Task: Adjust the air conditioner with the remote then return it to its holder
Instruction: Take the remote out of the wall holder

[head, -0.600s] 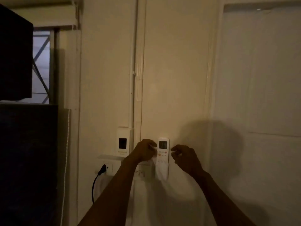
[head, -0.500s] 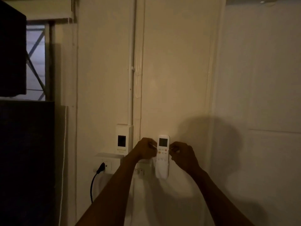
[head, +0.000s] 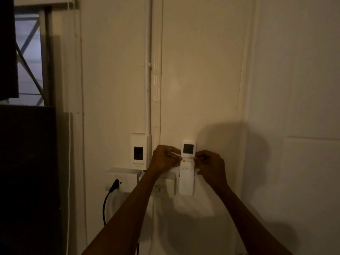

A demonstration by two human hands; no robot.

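Note:
A white remote (head: 188, 153) with a dark screen stands upright in a white wall holder (head: 186, 185), its lower part inside the holder. My left hand (head: 165, 159) pinches the remote's left edge just below the screen. On the opposite edge, at the same height, my right hand (head: 209, 165) holds it with curled fingers. The air conditioner is out of view.
A white box with a dark window (head: 139, 150) hangs left of the remote. Below it sit a wall socket (head: 118, 179) with a black plug and cable (head: 108, 197), and a switch block (head: 168, 184). Dark furniture (head: 27, 172) fills the left; a door (head: 298, 89) is at right.
My right hand has moved left from beside the remote onto its right edge. My left hand stays on the left edge. The remote has not visibly moved in the holder.

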